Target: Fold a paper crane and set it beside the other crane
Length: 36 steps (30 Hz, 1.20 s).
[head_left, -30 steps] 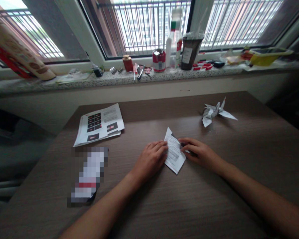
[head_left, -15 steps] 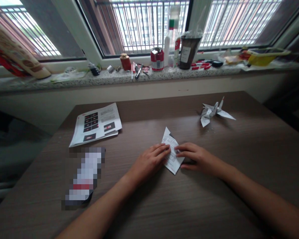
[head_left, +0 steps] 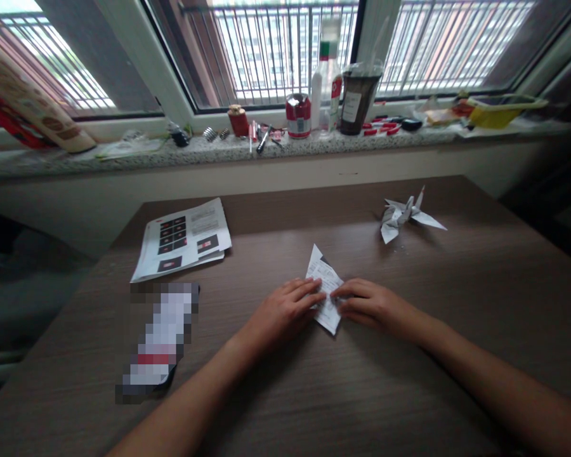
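A small folded sheet of printed paper [head_left: 324, 274], roughly kite-shaped, lies at the middle of the brown table with a pointed corner facing the window. My left hand [head_left: 290, 304] is closed on its left edge, fingertips pressing the sheet down. From the other side, my right hand [head_left: 374, 302] grips the right edge with its fingers pressed together. Part of that edge is bent inward and hidden under the right fingertips. The undersides of both hands cannot be seen.
Printed sheets [head_left: 183, 238] lie at the table's back left, above a pixelated phone-like object [head_left: 164, 336]. Folded paper cranes [head_left: 404, 216] rest at the back right. Along the stone windowsill [head_left: 195, 151] stand a red can [head_left: 298, 117], a bottle, a dark cup [head_left: 359, 101] and a yellow basket [head_left: 497, 114].
My right hand has moved slightly left onto the paper, and its fingers have drawn together. The paper's right corner is now turned inward. My left hand stays on the sheet.
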Tool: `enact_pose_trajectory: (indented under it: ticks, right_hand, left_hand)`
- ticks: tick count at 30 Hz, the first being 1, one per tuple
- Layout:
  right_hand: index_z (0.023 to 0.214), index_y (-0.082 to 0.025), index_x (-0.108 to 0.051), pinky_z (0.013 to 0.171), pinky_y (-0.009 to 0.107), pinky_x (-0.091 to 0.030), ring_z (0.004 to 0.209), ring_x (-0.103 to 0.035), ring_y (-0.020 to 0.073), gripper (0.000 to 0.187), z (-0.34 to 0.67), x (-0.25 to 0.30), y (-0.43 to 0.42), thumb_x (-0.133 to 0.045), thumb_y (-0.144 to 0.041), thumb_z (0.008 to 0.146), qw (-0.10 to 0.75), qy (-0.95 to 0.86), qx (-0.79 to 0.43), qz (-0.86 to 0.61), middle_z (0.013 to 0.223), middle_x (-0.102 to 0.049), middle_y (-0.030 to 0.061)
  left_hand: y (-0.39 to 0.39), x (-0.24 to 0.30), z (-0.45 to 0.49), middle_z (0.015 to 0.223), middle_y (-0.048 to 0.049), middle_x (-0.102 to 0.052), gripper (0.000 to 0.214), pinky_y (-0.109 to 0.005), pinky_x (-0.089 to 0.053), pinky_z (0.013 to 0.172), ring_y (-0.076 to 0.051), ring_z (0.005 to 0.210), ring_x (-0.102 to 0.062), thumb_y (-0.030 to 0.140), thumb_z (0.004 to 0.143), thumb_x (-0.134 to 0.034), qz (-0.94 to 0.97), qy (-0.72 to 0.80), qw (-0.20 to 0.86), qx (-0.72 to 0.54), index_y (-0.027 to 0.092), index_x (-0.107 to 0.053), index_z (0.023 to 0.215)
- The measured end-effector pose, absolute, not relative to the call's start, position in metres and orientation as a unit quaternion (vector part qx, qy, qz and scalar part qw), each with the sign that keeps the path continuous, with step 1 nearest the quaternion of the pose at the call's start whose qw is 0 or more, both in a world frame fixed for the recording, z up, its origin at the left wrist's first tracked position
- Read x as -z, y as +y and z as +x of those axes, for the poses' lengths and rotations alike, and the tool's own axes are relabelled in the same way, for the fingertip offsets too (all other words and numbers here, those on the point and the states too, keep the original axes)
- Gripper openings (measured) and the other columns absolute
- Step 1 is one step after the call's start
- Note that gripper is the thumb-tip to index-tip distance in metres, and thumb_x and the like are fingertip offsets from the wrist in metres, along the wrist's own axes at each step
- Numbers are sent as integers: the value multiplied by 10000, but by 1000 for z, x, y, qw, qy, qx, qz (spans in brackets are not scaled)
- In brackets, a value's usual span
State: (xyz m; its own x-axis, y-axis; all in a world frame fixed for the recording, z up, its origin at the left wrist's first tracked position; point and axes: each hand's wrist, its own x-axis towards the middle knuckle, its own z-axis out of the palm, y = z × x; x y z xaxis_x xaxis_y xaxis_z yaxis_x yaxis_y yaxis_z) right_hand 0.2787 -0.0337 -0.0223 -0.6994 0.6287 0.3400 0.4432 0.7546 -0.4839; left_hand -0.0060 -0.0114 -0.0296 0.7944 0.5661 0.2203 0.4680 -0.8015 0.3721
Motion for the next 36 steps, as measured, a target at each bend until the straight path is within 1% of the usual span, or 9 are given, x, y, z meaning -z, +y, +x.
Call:
enact_pose_trajectory:
  ticks: [7, 12, 18, 24, 27, 29, 31, 34, 36]
  right_hand:
    - [1115, -221, -699, 966, 406, -573, 1131, -675, 227, 167, 279, 21, -36, -543, -246, 1064, 245, -889, -228, -313, 1222, -721, 97]
    - [1107, -225, -682, 951, 386, -565, 1098, -676, 219, 142, 277, 22, -36, -549, -236, 1057, 259, -877, -244, -324, 1190, -719, 90]
    - [1106, -224, -667, 959, 392, -551, 1128, -653, 227, 99, 276, 23, -37, -618, -242, 1022, 267, -874, -246, -322, 1221, -700, 99]
    - [1230, -236, -652, 1017, 438, -533, 1221, -616, 255, 236, 276, 31, -35, -658, -234, 994, 288, -861, -214, -361, 1298, -661, 121]
    - [1233, -243, -664, 1028, 445, -528, 1230, -613, 256, 254, 277, 34, -33, -653, -192, 984, 278, -865, -208, -363, 1308, -657, 117]
    - [1219, -246, -675, 1025, 450, -527, 1229, -612, 258, 267, 277, 35, -33, -659, -161, 967, 275, -868, -204, -360, 1308, -658, 114]
    - [1217, -247, -678, 1027, 458, -526, 1237, -608, 261, 282, 278, 36, -33, -667, -145, 954, 277, -868, -205, -359, 1313, -658, 114]
    - [1201, -254, -682, 1023, 469, -527, 1235, -609, 264, 278, 277, 37, -34, -672, -141, 947, 283, -865, -207, -358, 1312, -661, 110]
    - [1191, -253, -682, 1026, 473, -523, 1234, -608, 266, 281, 276, 37, -35, -673, -129, 939, 285, -862, -208, -363, 1311, -659, 110]
  left_hand:
    - [-14, 23, -7, 1544, -132, -545, 207, -533, -452, 1178, -311, 1435, -516, 356, 1004, -674, 948, 249, 124, -155, 219, -686, 1159]
    - [-15, 24, -6, 1446, -87, -641, 114, -454, -563, 1058, -264, 1291, -646, 267, 1048, -593, 944, 240, 114, -193, 212, -693, 1045]
    - [-16, 28, -1, 1245, -78, -748, 152, -392, -606, 966, -234, 1165, -714, 209, 1067, -527, 937, 246, 116, -217, 181, -654, 1146]
    - [-19, 27, 1, 1130, -77, -767, 147, -341, -618, 795, -209, 956, -753, 203, 1062, -511, 926, 283, 114, -223, 179, -642, 1125]
    - [-19, 22, 0, 1184, -90, -744, 166, -384, -613, 857, -241, 1038, -728, 278, 1043, -577, 932, 272, 116, -209, 181, -636, 1163]
    - [-19, 18, 0, 1285, -116, -700, 292, -441, -593, 948, -286, 1149, -684, 369, 1010, -643, 939, 262, 113, -194, 179, -624, 1231]
    - [-19, 14, 1, 1369, -139, -647, 420, -472, -571, 1003, -316, 1219, -641, 402, 975, -686, 942, 266, 113, -173, 177, -594, 1317]
    - [-19, 8, 4, 1398, -144, -618, 492, -468, -564, 1018, -316, 1227, -627, 299, 931, -702, 939, 287, 122, -142, 175, -554, 1383]
    - [-19, 6, 6, 1389, -141, -621, 477, -466, -561, 1015, -319, 1216, -629, 245, 907, -696, 939, 295, 122, -125, 170, -563, 1359]
